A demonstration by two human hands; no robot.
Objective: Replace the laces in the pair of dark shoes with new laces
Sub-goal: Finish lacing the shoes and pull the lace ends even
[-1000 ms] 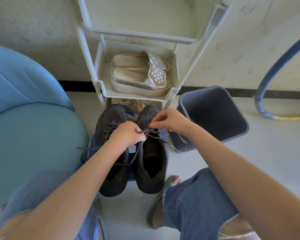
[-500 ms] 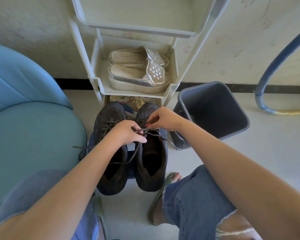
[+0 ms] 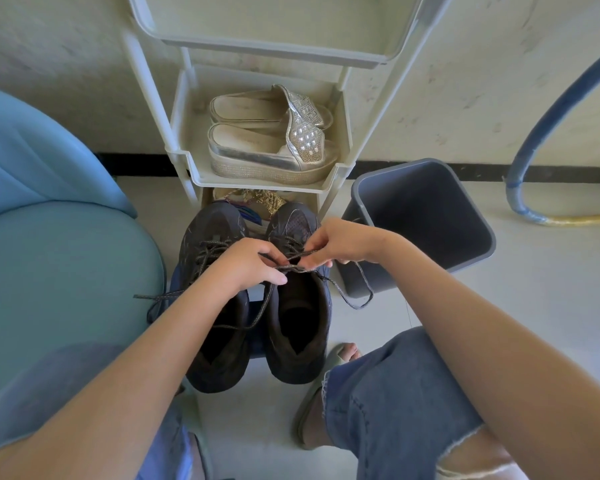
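- Pale floor [image 3: 499, 323] is seen below a wall [image 3: 49, 81], with a rack [image 3: 187, 161], a grey bin [image 3: 423, 209] and a blue chair [image 3: 49, 271] close by.
- On the floor in front of the rack, the left shoe [image 3: 212, 226] and the right shoe [image 3: 297, 221] are stood side by side, toes toward it (both have grey laces in them).
- The right shoe's lace [image 3: 361, 289] is pinched near the top holes by both hands.
- One part is held in the curled fingers of the left hand [image 3: 246, 268], and the next part is nipped by the fingertips of the right hand [image 3: 343, 242].
- Since a moment ago the hands have been brought a little closer, and the bit of lace between them is now short and tight.
- One loose end is left hanging off the shoe's right side, toward the bin.
- It is judged that the top holes are being worked on. Old lace or new cannot be told, so much of the job may be left.
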